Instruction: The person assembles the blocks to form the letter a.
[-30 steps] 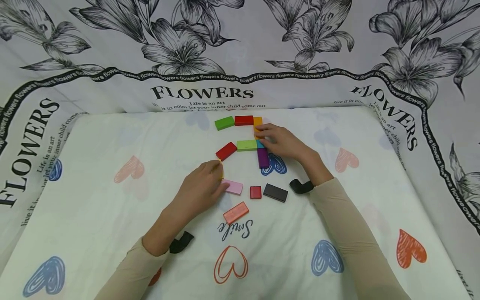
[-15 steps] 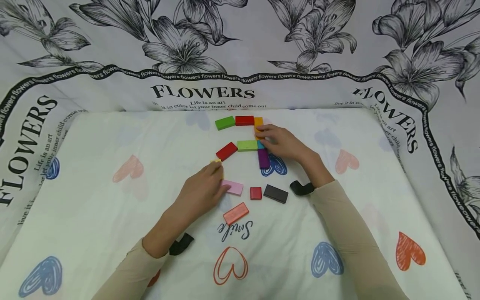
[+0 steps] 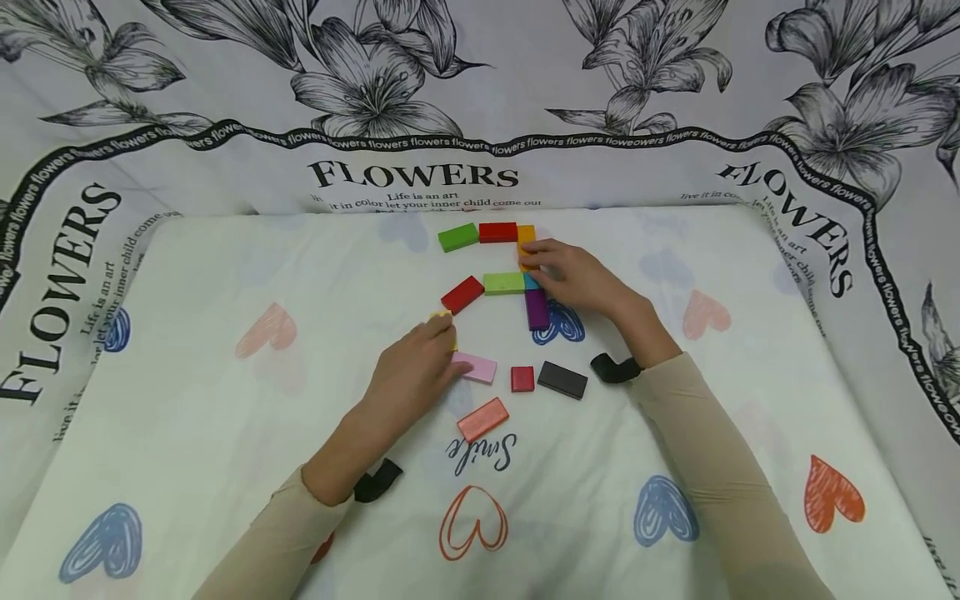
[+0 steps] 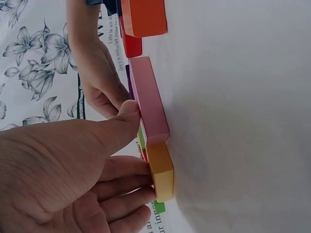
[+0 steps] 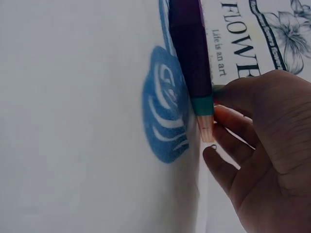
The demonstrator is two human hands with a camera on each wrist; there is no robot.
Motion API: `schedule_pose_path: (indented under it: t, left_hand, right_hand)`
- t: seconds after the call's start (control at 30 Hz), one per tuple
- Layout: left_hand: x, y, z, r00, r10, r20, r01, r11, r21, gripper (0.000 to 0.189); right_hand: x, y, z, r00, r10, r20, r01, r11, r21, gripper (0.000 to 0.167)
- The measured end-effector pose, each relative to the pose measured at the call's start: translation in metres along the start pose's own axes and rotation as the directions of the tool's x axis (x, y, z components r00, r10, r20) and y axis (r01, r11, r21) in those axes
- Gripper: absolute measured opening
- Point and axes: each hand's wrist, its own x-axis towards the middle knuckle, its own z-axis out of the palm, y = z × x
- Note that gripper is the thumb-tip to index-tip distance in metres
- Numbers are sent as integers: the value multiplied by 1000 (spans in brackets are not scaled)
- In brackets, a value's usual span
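Observation:
My left hand [image 3: 416, 367] rests along two blocks at the middle of the arrangement. Its thumb touches the pink block [image 4: 149, 102], while its fingers lie against the yellow block [image 4: 161, 172], whose end meets the pink one. On the far side, my right hand [image 3: 581, 279] has its thumb at the small blue block [image 5: 202, 105] and fingers beside the orange block [image 3: 527, 235]. A purple block [image 3: 537, 310] joins the blue one. A light green block [image 3: 505, 284] runs from there toward a tilted red block [image 3: 462, 294]. Farther back, a green block [image 3: 458, 237] meets another red block [image 3: 498, 232].
Nearer the body lie a small red block [image 3: 522, 379], a black block [image 3: 562, 380] and a coral block [image 3: 483, 419]. All are on a white cloth [image 3: 225, 442] printed with hearts. A floral cloth [image 3: 510, 67] with black lettering hangs behind.
The head view has shifted slightly, so everything appears a little farther right and up. Both hands keep their places at the blocks, and the blocks keep their arrangement.

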Motion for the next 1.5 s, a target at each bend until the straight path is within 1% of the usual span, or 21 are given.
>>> schedule_pose_path:
  t: [0.13,0.3,0.43,0.5,0.63,0.8,0.97,1.07,1.17,1.27,1.4,1.5]
  left_hand:
    - [6,1,-3,1000,11,-4,-11,1000,5,38]
    - [11,0,-5,1000,-28,13,29,999,-17,44]
    - [11,-1,-4,998,-52,30,52,998,-20,51]
    - [11,-1,-4,998,-51,31,52,998,-19,51]
    - [9,-1,-4,999,-40,14,40,999,0,50]
    - [7,-2,-6,999,-35,0,35,999,6,48]
    - [6,-4,-6,999,-47,-2,47,999,0,47]
    - [6,-3,-3,999,-52,7,52,999,-15,47]
    - [4,-1,0,999,-47,7,47,999,-26,47]
    - [1,-2,2,999,-33,-6,32,999,-20,47]
    - [-1,-3,2,1000,-16,-20,16,1000,-6,46]
    - [1,-3,1,1000,-9,-16,9,1000,-5,47]
  right_hand:
    - [-1,-1,-4,1000,-2,-17,1,998,-62,41]
    - [1,-7,-5,999,-36,-25,33,991,-134,42]
    - [-1,-14,-8,1000,-18,-25,14,990,-140,42]
    - [-4,-19,-11,999,-4,-33,-1,991,-134,41]
    - [-14,-30,-16,998,5,-55,-11,995,-103,40]
    - [-33,-46,-12,998,6,-65,-11,997,-81,41]
    - [-57,-57,0,998,-17,-53,12,994,-106,42]
    - [-75,-59,7,998,-25,-60,17,991,-133,41]
    - [-96,-57,14,994,-37,-103,22,989,-146,38]
    - [-113,-57,22,988,-61,-145,40,989,-143,33]
    - [-130,-60,30,986,-70,-150,50,990,-129,31]
    - [-139,-62,36,988,-57,-143,37,990,-136,32]
